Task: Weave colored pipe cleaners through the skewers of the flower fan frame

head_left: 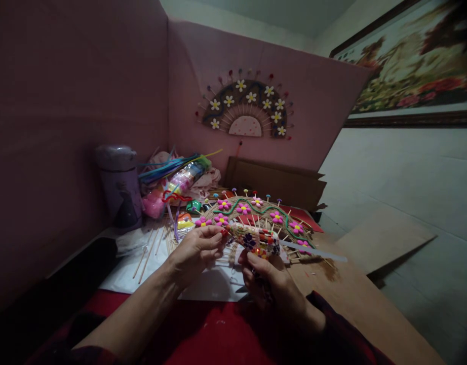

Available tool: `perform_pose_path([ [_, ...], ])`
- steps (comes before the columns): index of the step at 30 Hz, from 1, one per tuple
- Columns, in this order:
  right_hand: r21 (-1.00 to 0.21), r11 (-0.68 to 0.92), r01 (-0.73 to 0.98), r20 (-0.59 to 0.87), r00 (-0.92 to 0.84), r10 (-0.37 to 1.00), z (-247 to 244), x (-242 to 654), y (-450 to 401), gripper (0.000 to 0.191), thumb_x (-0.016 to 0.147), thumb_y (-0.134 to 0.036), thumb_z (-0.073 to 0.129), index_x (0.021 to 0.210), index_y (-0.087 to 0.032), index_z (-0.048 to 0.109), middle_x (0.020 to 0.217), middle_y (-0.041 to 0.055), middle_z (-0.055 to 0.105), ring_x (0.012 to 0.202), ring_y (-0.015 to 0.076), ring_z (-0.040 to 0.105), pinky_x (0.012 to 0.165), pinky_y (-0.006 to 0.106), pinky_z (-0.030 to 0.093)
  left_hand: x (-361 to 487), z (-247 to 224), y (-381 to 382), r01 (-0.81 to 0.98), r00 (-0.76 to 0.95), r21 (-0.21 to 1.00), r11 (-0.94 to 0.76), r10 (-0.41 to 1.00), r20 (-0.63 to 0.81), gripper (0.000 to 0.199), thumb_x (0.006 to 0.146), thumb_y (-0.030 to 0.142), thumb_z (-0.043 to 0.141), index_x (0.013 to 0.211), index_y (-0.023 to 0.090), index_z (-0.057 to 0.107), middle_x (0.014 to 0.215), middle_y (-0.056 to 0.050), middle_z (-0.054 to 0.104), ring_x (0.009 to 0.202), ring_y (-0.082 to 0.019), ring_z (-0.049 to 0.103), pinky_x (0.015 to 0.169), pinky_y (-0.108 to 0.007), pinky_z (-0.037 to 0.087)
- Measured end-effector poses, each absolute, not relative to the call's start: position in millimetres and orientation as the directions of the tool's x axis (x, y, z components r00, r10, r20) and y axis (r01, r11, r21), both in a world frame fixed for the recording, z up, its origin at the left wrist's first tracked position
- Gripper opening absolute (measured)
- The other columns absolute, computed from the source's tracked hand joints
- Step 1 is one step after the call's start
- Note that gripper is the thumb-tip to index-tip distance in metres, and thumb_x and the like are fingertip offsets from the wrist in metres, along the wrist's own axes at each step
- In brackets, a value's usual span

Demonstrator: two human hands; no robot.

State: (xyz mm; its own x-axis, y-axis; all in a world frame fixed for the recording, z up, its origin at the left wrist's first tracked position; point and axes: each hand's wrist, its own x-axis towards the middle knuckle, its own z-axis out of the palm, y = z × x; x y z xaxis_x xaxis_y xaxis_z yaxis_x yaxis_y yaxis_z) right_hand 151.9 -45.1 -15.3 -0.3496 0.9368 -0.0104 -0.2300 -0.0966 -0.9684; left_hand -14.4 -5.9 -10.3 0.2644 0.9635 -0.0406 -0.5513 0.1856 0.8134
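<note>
My right hand [273, 281] is wrapped round the grip of a hot glue gun [269, 238] with a flowered body. A small orange light glows on it, and a long whitish glue stick [317, 250] sticks out of its back end. The gun's nozzle points left, toward my left hand [199, 247]. That hand is closed in a pinch on a small red piece [223, 231] at the nozzle; its exact shape is too small to tell. Behind both hands lies a fan-shaped craft [269, 209] of twine, pink flowers, a green wavy strip and ball-tipped sticks, partly hidden by the gun.
A purple flask [121, 190] stands at the left. Beside it are pipe cleaners [163, 170], packs of coloured clay [186, 177] and loose wooden sticks [146, 261]. Cardboard [271, 181] leans at the back. A finished-looking fan [246, 94] hangs on the pink panel.
</note>
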Motion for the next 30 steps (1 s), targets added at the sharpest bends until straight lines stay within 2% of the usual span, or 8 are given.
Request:
perform_pose_path([
  [6,-0.968,-0.097,-0.231,-0.001,-0.385,0.923,-11.9,157.1,-43.4,0.034,0.080,-0.046,0.053,0.069,-0.015,0.051,0.047,-0.0060,0.040,0.034,0.0040,0.033,0.033,0.018,0.024,-13.8,-10.0,-5.9,-0.553,0.255,0.811,0.191,0.965,-0.054,0.017,0.059,0.014,0.075,0.071,0.009,0.064,0.064,-0.002,0.056,0.053,-0.005,0.045,0.048,-0.017,0.033],
  [17,-0.973,-0.084,-0.213,0.006,-0.389,0.921,-12.3,156.9,-42.9,0.033,0.079,-0.047,0.054,0.078,-0.014,0.054,0.051,-0.0060,0.042,0.033,0.0036,0.032,0.031,0.018,0.022,-14.6,-11.9,-3.3,-0.546,0.231,0.823,0.160,0.972,-0.036,0.018,0.059,0.016,0.076,0.070,0.010,0.064,0.065,-0.002,0.056,0.052,-0.005,0.046,0.047,-0.018,0.033],
  [20,-0.979,-0.044,-0.197,0.030,-0.354,0.935,-9.2,160.5,-42.5,0.035,0.079,-0.049,0.053,0.071,-0.015,0.053,0.050,-0.0056,0.041,0.035,0.0041,0.032,0.032,0.018,0.024,-14.8,-11.6,-2.4,-0.546,0.210,0.821,0.166,0.976,-0.058,0.017,0.058,0.013,0.075,0.071,0.009,0.064,0.065,-0.003,0.057,0.052,-0.006,0.048,0.046,-0.018,0.035],
  [23,-0.996,0.081,-0.034,0.088,-0.270,0.959,-1.3,172.2,-41.3,0.039,0.081,-0.048,0.052,0.060,-0.015,0.051,0.048,-0.0044,0.041,0.036,0.0049,0.035,0.033,0.019,0.025,-15.6,-10.1,-2.0,-0.538,0.190,0.822,0.189,0.977,-0.100,0.016,0.060,0.008,0.073,0.072,0.009,0.063,0.067,-0.003,0.057,0.053,-0.006,0.050,0.047,-0.017,0.038],
  [26,-0.961,0.211,0.179,0.174,-0.204,0.963,8.7,198.2,-42.7,0.038,0.080,-0.046,0.054,0.057,-0.016,0.051,0.045,-0.0044,0.041,0.037,0.0059,0.035,0.035,0.020,0.024,-16.7,-8.0,-1.8,-0.525,0.196,0.827,0.203,0.974,-0.114,0.013,0.064,0.006,0.069,0.075,0.010,0.063,0.070,-0.003,0.058,0.051,-0.005,0.050,0.045,-0.015,0.039],
  [30,-0.868,0.232,0.440,0.224,-0.070,0.972,17.6,254.8,-53.1,0.038,0.076,-0.042,0.061,0.050,-0.017,0.050,0.041,-0.0040,0.039,0.039,0.0074,0.036,0.038,0.021,0.024,-17.8,-5.6,-0.5,-0.502,0.215,0.846,0.180,0.973,-0.079,0.008,0.067,0.005,0.066,0.074,0.009,0.063,0.069,-0.004,0.058,0.052,-0.006,0.052,0.046,-0.015,0.042],
])
